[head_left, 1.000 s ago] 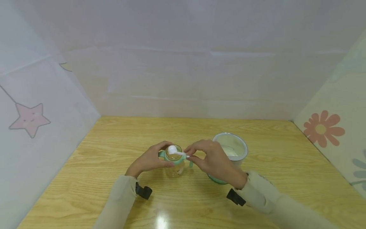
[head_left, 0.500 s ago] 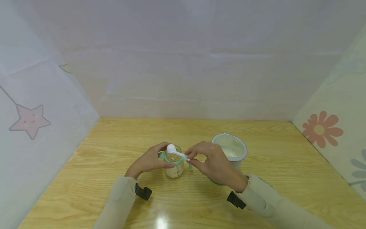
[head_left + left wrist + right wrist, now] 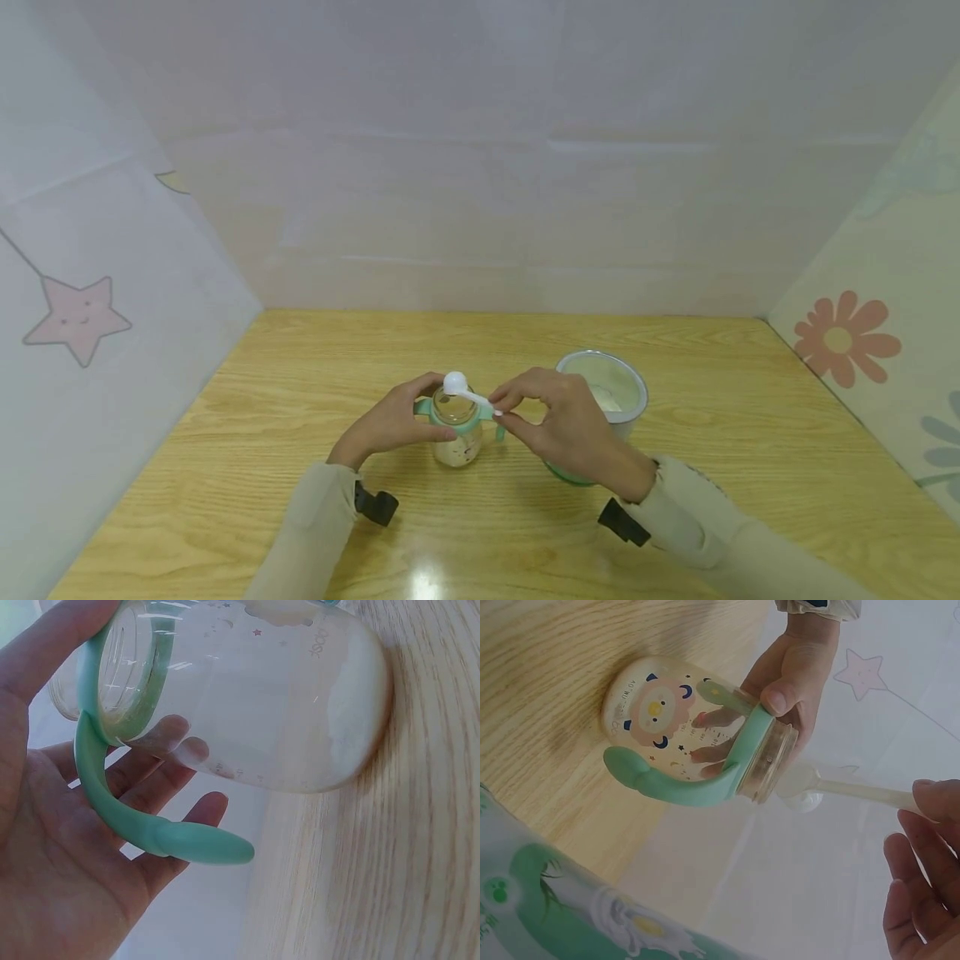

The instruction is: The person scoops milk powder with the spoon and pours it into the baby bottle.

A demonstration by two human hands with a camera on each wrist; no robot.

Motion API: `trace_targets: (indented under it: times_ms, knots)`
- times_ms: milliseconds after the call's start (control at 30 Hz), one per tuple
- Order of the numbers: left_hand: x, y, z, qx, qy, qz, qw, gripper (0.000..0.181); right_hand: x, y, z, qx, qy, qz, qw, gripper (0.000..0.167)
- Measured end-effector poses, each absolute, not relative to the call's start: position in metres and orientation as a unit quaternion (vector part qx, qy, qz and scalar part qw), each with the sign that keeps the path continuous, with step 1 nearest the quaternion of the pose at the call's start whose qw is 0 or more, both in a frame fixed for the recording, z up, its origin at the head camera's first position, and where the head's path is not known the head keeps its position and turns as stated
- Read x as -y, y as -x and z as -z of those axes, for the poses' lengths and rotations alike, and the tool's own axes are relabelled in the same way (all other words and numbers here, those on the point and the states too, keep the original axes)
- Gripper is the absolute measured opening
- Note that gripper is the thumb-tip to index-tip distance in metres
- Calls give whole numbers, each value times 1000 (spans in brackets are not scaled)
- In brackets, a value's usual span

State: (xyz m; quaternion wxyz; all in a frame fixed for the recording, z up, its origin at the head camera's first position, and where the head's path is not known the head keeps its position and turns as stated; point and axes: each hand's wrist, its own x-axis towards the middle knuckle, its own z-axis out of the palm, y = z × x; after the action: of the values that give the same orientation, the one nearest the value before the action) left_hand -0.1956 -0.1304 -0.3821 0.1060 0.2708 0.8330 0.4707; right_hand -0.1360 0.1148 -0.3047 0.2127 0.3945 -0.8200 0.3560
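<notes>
A clear bottle (image 3: 457, 452) with a mint-green two-handled collar stands upright on the table, its mouth uncovered. My left hand (image 3: 397, 421) grips it round the collar. In the left wrist view, pale powder (image 3: 356, 705) lies at the bottle's base, and one green handle (image 3: 165, 836) curves past my palm. My right hand (image 3: 566, 421) pinches the handle end of a white scoop (image 3: 455, 383), whose bowl is over the bottle's mouth. The right wrist view shows the scoop handle (image 3: 870, 793) between thumb and finger, and the bottle's printed animal face (image 3: 656, 709).
An open can (image 3: 637, 404) with a silvery rim and whitish powder inside stands right of the bottle, partly behind my right hand. Its green printed side (image 3: 577, 900) shows in the right wrist view. Pale printed sheets (image 3: 480, 208) border the wooden table (image 3: 315, 358).
The scoop's bowl has turned over and risen slightly above the bottle's mouth. Pale powder now shows low in the bottle, unlike one second ago. My left hand keeps its grip.
</notes>
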Motion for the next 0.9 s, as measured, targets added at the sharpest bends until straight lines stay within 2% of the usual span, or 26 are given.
trace_targets:
  times_ms: [267,900]
  knots:
    - [130,197,383,-829,-269,-477,111,66,-117,137,302,820,-395,-351,218,18]
    - [133,196,381,-837,-267,-465,109,63,-139,136,289,820,-371,-331,283,22]
